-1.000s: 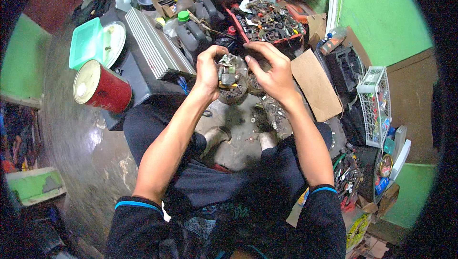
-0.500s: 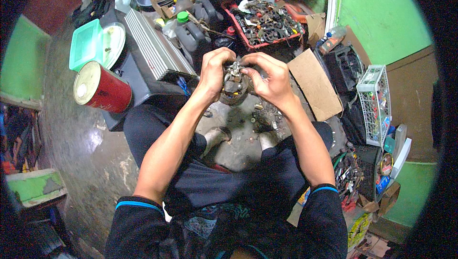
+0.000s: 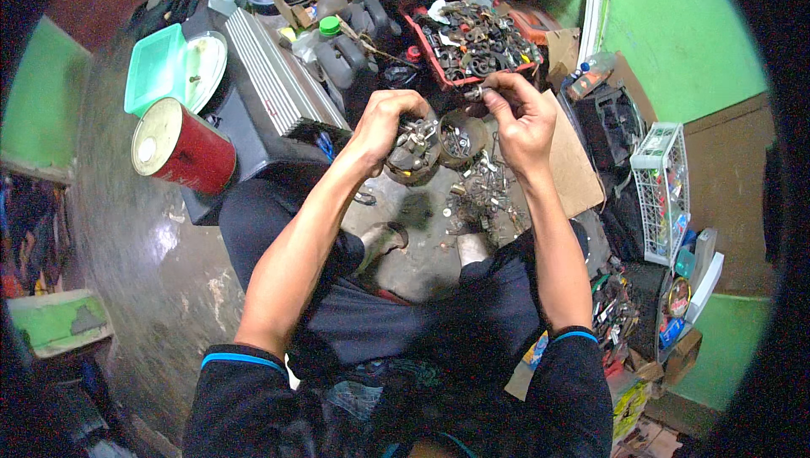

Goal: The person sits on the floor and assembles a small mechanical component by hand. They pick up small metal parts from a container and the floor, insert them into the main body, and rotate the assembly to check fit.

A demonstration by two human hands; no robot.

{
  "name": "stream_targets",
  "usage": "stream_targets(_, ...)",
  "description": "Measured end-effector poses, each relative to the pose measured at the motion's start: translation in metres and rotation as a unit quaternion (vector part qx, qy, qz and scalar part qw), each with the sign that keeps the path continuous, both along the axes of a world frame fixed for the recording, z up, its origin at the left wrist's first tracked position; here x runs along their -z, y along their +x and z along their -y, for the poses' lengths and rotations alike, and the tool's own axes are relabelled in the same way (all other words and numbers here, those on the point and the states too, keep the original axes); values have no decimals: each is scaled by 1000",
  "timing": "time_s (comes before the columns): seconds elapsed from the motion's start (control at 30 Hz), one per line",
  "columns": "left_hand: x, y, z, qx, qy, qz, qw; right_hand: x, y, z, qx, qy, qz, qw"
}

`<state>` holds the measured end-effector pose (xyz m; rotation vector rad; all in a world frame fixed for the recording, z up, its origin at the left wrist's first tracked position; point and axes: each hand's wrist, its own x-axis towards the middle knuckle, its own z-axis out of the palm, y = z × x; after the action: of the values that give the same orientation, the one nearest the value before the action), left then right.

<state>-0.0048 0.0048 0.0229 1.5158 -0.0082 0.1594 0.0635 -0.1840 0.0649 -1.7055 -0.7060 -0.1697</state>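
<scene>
My left hand [image 3: 381, 130] is at the far left side of a round tin [image 3: 408, 178] heaped with small metal parts [image 3: 413, 144]. Its fingers are curled in, and what they grip, if anything, is hidden. My right hand [image 3: 525, 120] is raised to the right, with thumb and fingers pinched on a small metal part [image 3: 476, 94]. Below that part stands a second round tin [image 3: 475, 152] with small bits inside. Many loose metal pieces [image 3: 485, 200] lie scattered on the floor beside it.
A cardboard sheet [image 3: 567, 162] lies to the right. Beyond my hands is a red crate [image 3: 434, 65] of mixed parts. A red can [image 3: 198, 150] sits on a dark box to the left, near dark jugs [image 3: 339, 61] with green caps. A white basket [image 3: 662, 196] stands far right.
My right hand has moved right, away from my left hand, carrying the small metal part. The second tin and more loose pieces now show. My left hand stays by the first tin.
</scene>
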Motion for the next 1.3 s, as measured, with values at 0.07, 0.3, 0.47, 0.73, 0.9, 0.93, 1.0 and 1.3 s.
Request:
stream_targets(0.07,-1,3,0,-9,-4,32,999,6,1,-2,-12,-79,29,996)
stream_targets(0.3,-4,0,-2,-21,-33,13,999,26,6,-9,-31,-260,24,965)
stream_targets(0.47,-4,2,-1,-57,-74,16,995,47,14,-13,-8,-263,77,962)
stream_targets(0.73,-1,0,-1,-64,16,61,996,7,-19,-18,-128,-107,81,983)
stream_targets(0.9,2,1,-2,-50,34,44,997,-1,-19,-12,-173,-124,81,974)
stream_targets(0.93,1,1,0,-53,36,40,997,1,-18,-13,-164,-126,87,974)
stream_targets(1.0,0,-1,2,-67,51,39,996,-2,-19,-11,-144,-141,82,976)
stream_targets(1.3,-2,-2,3,-66,64,44,995,0,-6,-7,-13,-58,-42,997)
